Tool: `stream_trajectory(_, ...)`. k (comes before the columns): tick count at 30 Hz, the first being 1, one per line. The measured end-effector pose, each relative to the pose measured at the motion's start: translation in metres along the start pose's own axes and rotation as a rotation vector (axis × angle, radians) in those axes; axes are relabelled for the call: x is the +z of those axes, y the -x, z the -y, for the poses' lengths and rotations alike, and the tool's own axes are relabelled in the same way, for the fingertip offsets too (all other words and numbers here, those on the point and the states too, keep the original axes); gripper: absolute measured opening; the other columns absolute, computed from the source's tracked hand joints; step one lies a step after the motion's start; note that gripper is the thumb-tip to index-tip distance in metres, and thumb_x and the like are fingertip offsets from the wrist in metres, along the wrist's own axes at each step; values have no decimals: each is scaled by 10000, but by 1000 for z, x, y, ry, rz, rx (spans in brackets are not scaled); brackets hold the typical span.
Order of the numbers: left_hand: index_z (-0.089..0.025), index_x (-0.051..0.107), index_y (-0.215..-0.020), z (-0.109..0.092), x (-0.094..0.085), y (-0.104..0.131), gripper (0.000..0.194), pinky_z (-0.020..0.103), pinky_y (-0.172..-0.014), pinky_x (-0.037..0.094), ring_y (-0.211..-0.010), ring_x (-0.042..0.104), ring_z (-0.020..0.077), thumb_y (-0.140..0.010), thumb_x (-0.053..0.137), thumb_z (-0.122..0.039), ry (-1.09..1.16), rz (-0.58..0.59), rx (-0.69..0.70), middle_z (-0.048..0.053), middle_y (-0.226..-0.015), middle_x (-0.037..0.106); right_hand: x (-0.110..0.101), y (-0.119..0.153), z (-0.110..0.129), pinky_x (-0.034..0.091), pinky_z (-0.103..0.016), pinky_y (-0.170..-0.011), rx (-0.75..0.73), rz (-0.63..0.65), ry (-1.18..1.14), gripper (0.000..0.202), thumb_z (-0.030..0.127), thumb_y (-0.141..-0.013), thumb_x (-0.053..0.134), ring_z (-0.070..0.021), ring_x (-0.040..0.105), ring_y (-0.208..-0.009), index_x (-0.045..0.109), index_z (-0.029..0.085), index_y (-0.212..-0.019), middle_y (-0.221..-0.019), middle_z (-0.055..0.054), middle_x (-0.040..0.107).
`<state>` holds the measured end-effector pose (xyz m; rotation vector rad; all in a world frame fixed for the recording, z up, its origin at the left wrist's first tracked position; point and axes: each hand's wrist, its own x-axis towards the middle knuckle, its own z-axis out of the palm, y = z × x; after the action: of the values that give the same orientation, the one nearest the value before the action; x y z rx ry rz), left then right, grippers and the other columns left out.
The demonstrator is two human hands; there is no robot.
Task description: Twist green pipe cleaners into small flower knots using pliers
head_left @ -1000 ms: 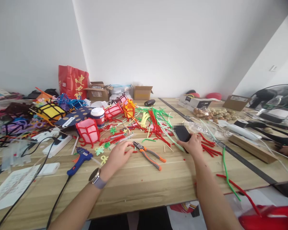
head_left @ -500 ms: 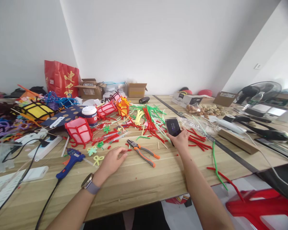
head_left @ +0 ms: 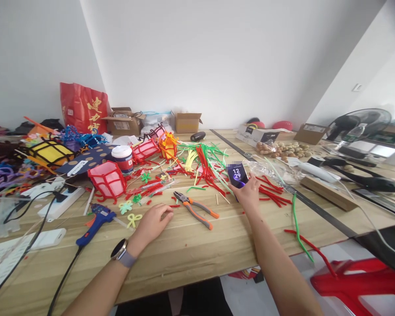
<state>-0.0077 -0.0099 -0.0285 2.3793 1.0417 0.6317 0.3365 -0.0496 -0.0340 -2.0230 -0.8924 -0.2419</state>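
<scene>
My right hand [head_left: 246, 192] is wrapped round a dark phone [head_left: 237, 174], whose lit screen reads 12 29. Resting on the wooden table, my left hand [head_left: 153, 224] has its fingers loosely curled; whether anything lies under them is hidden. Just right of it are pliers [head_left: 194, 210] with orange and grey handles, their jaws pointing away. Yellow and pale green looped shapes lie left of my left hand, near a blue glue gun [head_left: 97, 224]. Red stems [head_left: 273, 193] spread out to the right of the phone.
Red, yellow and orange lanterns [head_left: 107, 180] stand at the left around a lidded tub [head_left: 122, 159]. Green and red stems [head_left: 206, 162] cover the middle. A power strip [head_left: 61, 203] with black cables lies left. Farther right are a long cardboard piece [head_left: 329, 193] and a fan [head_left: 365, 125].
The phone's screen has grown brighter, with larger white digits and a purple pattern. Both hands stay in nearly the same places.
</scene>
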Motion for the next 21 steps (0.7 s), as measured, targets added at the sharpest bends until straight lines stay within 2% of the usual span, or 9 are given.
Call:
stream_trajectory(4,-200,647,-893,0,0,1,229,338,-850,458,-940,616,210,-878,442,-302,-19,18,9,59,-973,689,4,0,0,389,-441,-965,5,41,30,876,450,-578,710,-357,440,-1190,397,72,-1304,-1237,-225,464)
stream_trajectory(9,-202,642,-868,-1,1,2,237,338,-838,460,-921,615,209,-891,428,-301,-39,30,35,60,-941,689,5,4,9,396,-441,-953,-31,27,65,910,452,-602,707,-368,424,-1200,350,72,-1347,-1265,-235,423)
stream_trajectory(17,-202,650,-883,-8,2,5,245,339,-838,460,-925,612,214,-896,427,-305,-54,86,56,63,-946,685,-5,15,23,470,-428,-819,-116,-46,156,875,483,-699,654,-356,507,-1087,258,132,-1397,-1228,-206,454)
stream_trajectory(21,-205,655,-892,-7,5,5,251,339,-845,457,-928,613,211,-899,425,-305,-49,118,77,56,-944,693,-7,15,21,463,-412,-835,-185,-59,196,768,480,-744,621,-335,506,-1085,308,186,-1380,-1236,-176,445)
